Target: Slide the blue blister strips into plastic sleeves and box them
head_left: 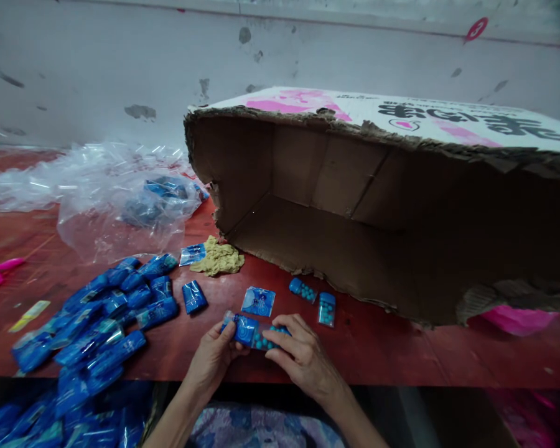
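Near the table's front edge, my left hand (214,353) pinches a small blue printed plastic sleeve (246,330) between thumb and fingers. My right hand (303,354) grips a small clear case of blue balls (262,343), its inner end against the sleeve's open side. Whether the case is partly inside the sleeve I cannot tell. Just beyond my hands lies a flat blue printed sleeve (258,302). Two more cases with blue balls, one tilted (302,289) and one lengthwise (326,310), rest to its right. A single wrapped blue pack (195,297) lies to the left.
Wrapped blue packs form a pile (107,311) at left, with more below the table edge. Behind are clear plastic bags (98,205) and a crumpled yellowish cloth (218,257). A large torn-edged cardboard box (308,230) opens toward me on the right side of the red table (382,354).
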Tool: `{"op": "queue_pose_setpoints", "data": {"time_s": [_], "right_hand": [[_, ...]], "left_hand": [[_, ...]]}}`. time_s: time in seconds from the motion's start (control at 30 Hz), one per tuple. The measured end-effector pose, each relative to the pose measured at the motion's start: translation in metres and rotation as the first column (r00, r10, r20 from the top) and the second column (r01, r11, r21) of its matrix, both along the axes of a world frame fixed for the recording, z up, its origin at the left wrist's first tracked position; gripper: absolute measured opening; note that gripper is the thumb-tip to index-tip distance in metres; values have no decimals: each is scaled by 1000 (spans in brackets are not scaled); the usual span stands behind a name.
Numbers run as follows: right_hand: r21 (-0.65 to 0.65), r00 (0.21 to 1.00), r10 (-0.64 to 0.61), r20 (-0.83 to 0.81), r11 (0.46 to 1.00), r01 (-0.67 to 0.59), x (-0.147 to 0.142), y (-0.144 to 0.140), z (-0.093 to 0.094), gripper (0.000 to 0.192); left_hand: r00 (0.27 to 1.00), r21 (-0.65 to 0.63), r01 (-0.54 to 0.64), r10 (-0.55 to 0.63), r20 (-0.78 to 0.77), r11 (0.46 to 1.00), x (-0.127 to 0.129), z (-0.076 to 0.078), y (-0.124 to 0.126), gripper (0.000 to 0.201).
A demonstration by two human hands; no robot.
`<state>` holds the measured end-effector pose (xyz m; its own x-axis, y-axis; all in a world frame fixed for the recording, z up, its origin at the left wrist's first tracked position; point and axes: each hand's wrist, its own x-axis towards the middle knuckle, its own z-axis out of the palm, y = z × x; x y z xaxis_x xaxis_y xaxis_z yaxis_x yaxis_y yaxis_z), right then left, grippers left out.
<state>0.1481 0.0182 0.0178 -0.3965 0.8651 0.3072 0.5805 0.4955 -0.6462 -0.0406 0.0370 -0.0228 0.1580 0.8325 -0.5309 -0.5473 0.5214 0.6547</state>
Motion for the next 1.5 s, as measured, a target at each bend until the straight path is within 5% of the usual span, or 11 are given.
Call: {"op": "queue_pose_setpoints", "data": {"time_s": [0.2, 0.63, 1.3, 1.5], "right_hand": [[-60, 1000, -9, 8, 998, 9, 2, -1, 2, 26], [27, 984, -140, 108, 990, 138, -10, -13, -4, 24], [-11, 991, -118, 70, 993, 119, -19, -12, -5, 25], [41, 954, -265, 138, 964, 262, -38, -13, -22, 27]], "left_hand": [[998, 70, 69, -68, -12, 995, -1, 5, -1, 29], [1000, 47, 30, -30, -8, 998, 3, 5, -5, 29], [1000, 35, 5, -4, -16, 999, 4, 3, -7, 29], [996, -64, -48, 53, 77, 997, 19, 7, -11, 30]]}}
